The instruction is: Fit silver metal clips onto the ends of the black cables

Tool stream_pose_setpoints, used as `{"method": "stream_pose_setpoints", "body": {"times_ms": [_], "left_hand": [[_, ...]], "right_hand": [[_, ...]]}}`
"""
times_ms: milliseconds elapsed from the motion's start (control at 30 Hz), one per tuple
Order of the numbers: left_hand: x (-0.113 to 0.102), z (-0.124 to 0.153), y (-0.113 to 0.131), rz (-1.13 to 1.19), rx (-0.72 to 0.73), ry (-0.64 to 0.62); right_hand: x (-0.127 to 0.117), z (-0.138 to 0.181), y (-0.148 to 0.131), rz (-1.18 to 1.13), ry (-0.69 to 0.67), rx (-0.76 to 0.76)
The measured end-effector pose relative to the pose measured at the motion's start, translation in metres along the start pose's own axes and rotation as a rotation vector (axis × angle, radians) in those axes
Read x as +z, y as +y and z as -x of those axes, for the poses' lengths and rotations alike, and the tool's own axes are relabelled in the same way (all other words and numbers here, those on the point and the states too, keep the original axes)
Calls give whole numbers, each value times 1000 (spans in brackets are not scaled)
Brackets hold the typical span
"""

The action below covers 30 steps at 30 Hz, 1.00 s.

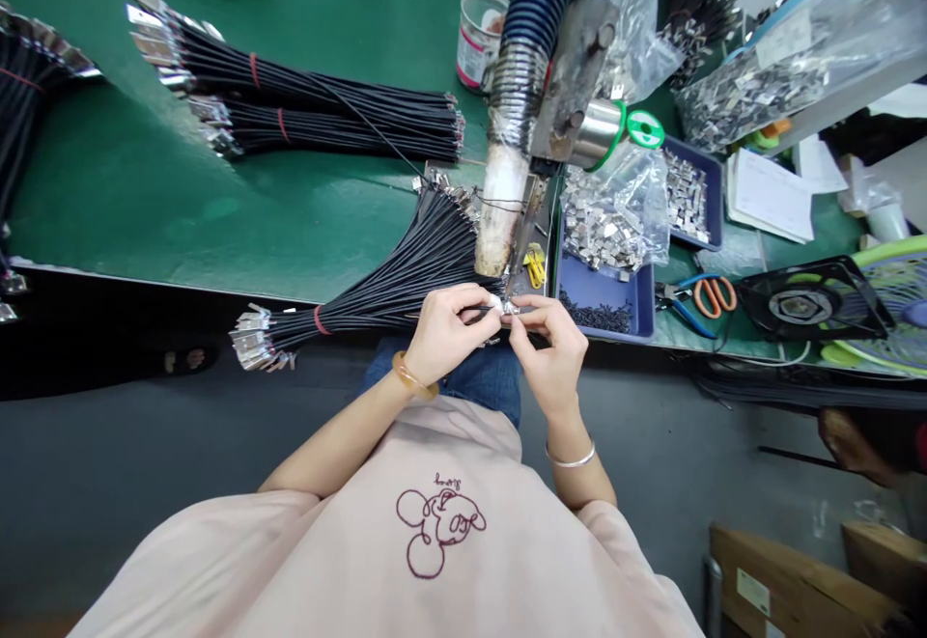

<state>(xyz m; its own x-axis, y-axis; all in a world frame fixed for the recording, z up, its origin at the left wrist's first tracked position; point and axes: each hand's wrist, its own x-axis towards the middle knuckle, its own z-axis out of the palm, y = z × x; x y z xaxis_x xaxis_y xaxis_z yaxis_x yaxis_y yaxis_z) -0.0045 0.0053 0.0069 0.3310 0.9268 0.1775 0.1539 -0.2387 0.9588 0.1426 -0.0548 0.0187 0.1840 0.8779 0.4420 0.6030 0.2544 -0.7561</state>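
Note:
My left hand (453, 331) is closed in a pinch on the end of a thin black cable, most of which the fingers hide. Fingertip to fingertip with it, my right hand (551, 348) pinches a small silvery metal connector (510, 307). Both meet at the bench edge, just below the worn white nozzle (499, 213) of a fume hose. Beside my left hand lies a fanned bundle of black cables (391, 276), tied with a red band, its metal-plug end hanging past the edge. A yellow clip-like piece (535, 265) lies near my right hand.
A blue tray (644, 315) holds small black parts and a bag of metal shells (612, 223). Right of it are pliers (688, 310), orange-handled scissors (715, 296) and a black fan (807, 300). A solder spool (601, 134) and more banded cables (325, 102) sit farther back.

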Motion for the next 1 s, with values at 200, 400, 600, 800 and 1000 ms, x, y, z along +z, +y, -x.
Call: {"method": "stream_pose_setpoints", "body": {"times_ms": [200,400,600,800,1000], "left_hand": [[2,-3,0,14,-25,29],[5,-4,2,86,-79,58],[3,-6,4,97,-75,69],[2,-7,8,113,-90,65],[4,-5,9,143,-187,-1]], "right_hand": [[0,-2,2,72,-7,-91],[2,-6,6,113,8,-171],[2,-8,5,118,14,-193],[0,-7,3,125,14,-203],[-5,-3,4,195,-35,-221]]}}
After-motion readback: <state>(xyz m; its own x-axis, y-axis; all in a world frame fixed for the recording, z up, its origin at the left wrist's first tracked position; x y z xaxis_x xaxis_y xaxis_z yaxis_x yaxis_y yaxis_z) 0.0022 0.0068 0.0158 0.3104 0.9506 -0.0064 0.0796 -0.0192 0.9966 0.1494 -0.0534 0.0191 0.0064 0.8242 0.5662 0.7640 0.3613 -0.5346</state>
